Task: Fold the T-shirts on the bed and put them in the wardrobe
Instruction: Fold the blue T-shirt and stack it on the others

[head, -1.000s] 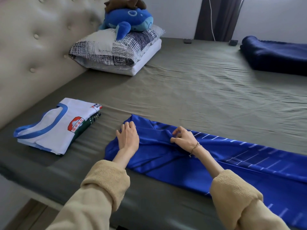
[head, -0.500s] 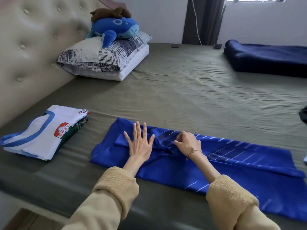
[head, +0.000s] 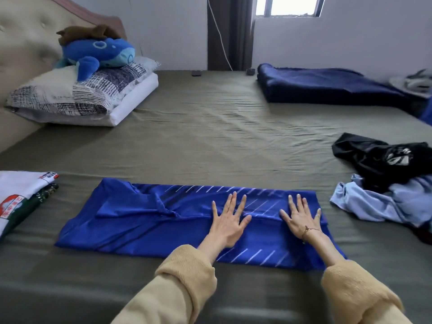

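The bed (head: 210, 136), with its olive sheet, fills most of the view, and compared with a moment ago you see a lot more of its right side. That brings in a rumpled black garment (head: 383, 157) and a crumpled light blue garment (head: 392, 202) touching it at the right edge, neither one folded. The dark blue blanket (head: 327, 86) is at the far right, same as before.

The blue T-shirt (head: 145, 220) lies across the near middle of the bed as a long strip, sides folded in, white dashes on its right half. It hasn't really shifted, but the bunched fabric around the collar, where the hands were working half a second ago, is now left alone.

Far left, the pillows (head: 77, 97) with the blue plush whale (head: 100, 53) on top are unchanged. The folded white T-shirt (head: 16, 192) sits at the near left, now half cut off by the frame, well apart from the blue one.

Both hands have slid to the right. The left hand (head: 228, 222) lies flat on the shirt's middle, fingers spread and straight. The right hand (head: 300, 220), which was curled pinching the fabric before, is now flat too, pressing near the shirt's right end. So the grip is released on both, just palms smoothing the cloth.
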A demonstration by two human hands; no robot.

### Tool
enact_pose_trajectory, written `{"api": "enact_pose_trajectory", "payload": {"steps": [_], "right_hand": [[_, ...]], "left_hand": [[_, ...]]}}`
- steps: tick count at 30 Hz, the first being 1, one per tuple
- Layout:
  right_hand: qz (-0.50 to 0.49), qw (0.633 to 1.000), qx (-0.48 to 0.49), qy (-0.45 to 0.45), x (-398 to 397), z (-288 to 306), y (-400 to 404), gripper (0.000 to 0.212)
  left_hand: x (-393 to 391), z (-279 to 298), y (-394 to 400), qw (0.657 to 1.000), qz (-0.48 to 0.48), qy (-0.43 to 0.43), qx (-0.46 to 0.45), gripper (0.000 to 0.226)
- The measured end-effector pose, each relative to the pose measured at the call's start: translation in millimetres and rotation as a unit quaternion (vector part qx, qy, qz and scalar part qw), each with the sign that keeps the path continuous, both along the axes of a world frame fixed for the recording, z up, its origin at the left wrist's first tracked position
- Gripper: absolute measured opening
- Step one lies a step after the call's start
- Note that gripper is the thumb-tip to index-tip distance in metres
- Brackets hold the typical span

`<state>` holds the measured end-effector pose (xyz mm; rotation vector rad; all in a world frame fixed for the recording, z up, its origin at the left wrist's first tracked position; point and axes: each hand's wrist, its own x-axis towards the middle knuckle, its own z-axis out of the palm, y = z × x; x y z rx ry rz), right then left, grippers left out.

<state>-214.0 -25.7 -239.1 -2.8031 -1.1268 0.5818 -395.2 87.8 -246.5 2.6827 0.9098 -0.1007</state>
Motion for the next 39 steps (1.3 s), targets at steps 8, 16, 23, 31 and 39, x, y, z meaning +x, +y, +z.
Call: {"api": "enact_pose_trajectory", "payload": {"steps": [8,16,23,31,39], "right_hand": [[-0.062,0.996,0.058,0.001,23.6,-2.9,-27.2,0.077],[-0.2,0.966,0.155,0.045,50.6,12.0,-34.1,0.047],[-0.127,0.966,0.174,0.146,69.3,16.0,-42.1,0.022],[-0.106,0.95,0.19,0.226,82.6,16.2,-42.0,0.028],[-0.21,0.775,0.361,0.475,58.8,31.3,-14.3,0.024]], "left_hand": [[53.2,-1.4,-49.0,0.993,-0.112,-0.005,0.038,0.063],[71.3,0.7,-76.5,0.968,-0.193,-0.102,0.12,0.037],[89.6,10.0,-93.8,0.961,-0.245,-0.13,-0.007,0.046],[89.0,18.8,-99.1,0.955,-0.261,-0.137,-0.022,0.026],[47.0,29.8,-63.1,0.938,-0.046,-0.227,-0.258,0.02]]}}
